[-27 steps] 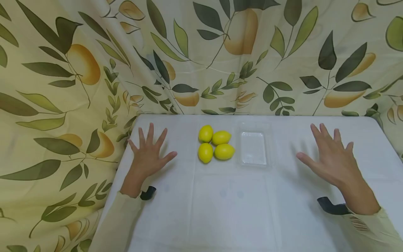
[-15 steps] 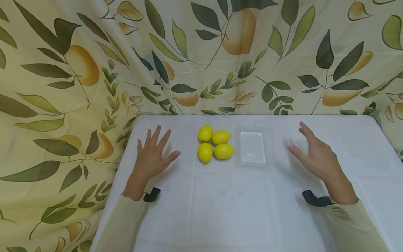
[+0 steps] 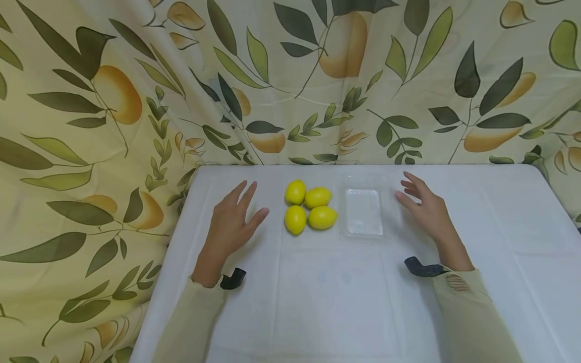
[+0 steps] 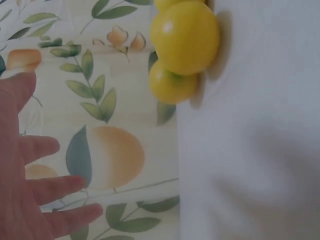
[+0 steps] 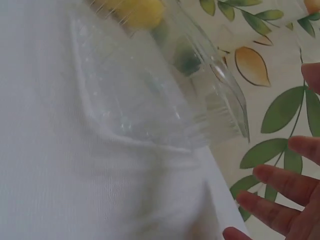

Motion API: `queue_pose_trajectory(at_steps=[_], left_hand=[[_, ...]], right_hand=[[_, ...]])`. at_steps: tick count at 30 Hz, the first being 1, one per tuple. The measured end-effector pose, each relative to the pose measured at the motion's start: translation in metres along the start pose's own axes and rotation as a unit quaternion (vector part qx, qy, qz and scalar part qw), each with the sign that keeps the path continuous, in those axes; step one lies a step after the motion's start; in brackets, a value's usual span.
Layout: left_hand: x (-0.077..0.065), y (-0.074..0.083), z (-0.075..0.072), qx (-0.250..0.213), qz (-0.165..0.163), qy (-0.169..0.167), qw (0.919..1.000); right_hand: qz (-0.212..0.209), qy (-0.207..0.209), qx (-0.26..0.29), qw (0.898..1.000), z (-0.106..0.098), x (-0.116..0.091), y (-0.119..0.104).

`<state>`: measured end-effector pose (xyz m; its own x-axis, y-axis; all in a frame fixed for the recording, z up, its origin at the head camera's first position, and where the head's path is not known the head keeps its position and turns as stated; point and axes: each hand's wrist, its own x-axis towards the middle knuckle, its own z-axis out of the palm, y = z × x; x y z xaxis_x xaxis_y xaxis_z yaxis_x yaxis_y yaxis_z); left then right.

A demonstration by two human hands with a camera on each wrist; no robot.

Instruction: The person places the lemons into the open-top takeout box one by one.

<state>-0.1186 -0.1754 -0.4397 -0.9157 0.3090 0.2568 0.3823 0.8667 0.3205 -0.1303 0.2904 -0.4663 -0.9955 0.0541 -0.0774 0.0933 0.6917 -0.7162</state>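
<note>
Four lemons point(image 3: 323, 218) sit on the white counter point(image 3: 336, 302) in a close two-by-two bunch, clear plastic box point(image 3: 363, 212) just beside them on the right. Bunching probably keeps the round ones from rolling; can't tell from here whether every lemon touches its neighbour. Box rests flat on its base, hollow side up by the look of it, so it should sit steady.

Left grip point(image 3: 231, 222): released, nothing in it, fingers loose, thumb angled toward the lemons but apart from them. Right grip point(image 3: 428, 214): also released, holding nothing, fingers lightly bent, near the box's right side, not touching. Shadows suggest both are held off the counter, one per side, which leaves lemons and box unblocked between them. Patterned cloth point(image 3: 254, 126) hangs behind.
</note>
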Motion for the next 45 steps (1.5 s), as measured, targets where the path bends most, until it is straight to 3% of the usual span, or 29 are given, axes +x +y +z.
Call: queue_pose_trajectory(at_steps=[8,12,20,34,45], left_hand=[[0.005,0.017,0.008,-0.032,-0.031,-0.019,0.9988],[0.009,0.026,0.011,-0.041,-0.039,-0.030,0.9980],[0.017,0.038,0.014,-0.059,-0.045,-0.037,0.9966],[0.027,0.057,0.038,-0.103,-0.045,-0.065,0.9915],[0.030,0.069,0.060,-0.109,-0.097,-0.103,0.9840]], right_hand=[[0.034,-0.012,0.120,0.992,0.017,0.011,-0.005],[0.031,-0.022,0.146,0.989,0.025,0.013,-0.004],[0.014,-0.024,0.162,0.986,0.033,0.013,0.000],[0.048,-0.045,0.141,0.988,0.046,0.012,0.002],[0.044,-0.047,0.174,0.983,0.047,0.009,0.001]])
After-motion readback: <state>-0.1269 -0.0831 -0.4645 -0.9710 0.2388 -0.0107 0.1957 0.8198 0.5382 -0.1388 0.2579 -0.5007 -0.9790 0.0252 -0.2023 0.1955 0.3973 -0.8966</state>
